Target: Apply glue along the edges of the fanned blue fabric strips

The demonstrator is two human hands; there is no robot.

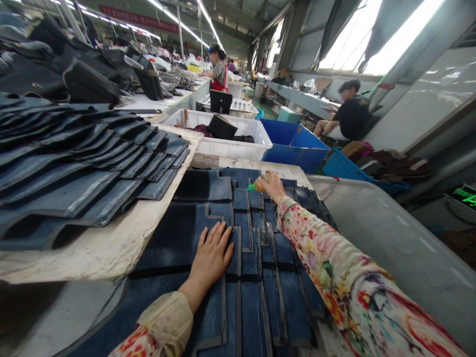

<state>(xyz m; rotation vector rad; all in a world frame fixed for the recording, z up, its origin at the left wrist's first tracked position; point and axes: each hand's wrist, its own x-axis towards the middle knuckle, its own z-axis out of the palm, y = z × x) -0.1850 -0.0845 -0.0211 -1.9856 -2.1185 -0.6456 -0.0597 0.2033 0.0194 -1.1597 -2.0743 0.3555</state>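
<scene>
Overlapping dark blue panels with grey edges (pixel 178 233) lie in staggered rows in front of me. My left hand (pixel 212 254) rests flat on them, palm down with the fingers a little apart. Farther out, my right hand (pixel 273 186) is closed round a small amber glue bottle (pixel 262 182) with a green nozzle (pixel 252 187). The nozzle points left and down, close over the panels' edges; whether it touches them I cannot tell. Shiny wet-looking streaks run along several of the grey edges near the right hand.
More dark blue panels (pixel 74 163) are fanned out on a pale board (pixel 148 223) at the left. Beyond stand a white bin (pixel 230 148) and a blue bin (pixel 293 144). A grey tub (pixel 390 233) is at the right. Two people (pixel 219 74) (pixel 351 114) sit farther off.
</scene>
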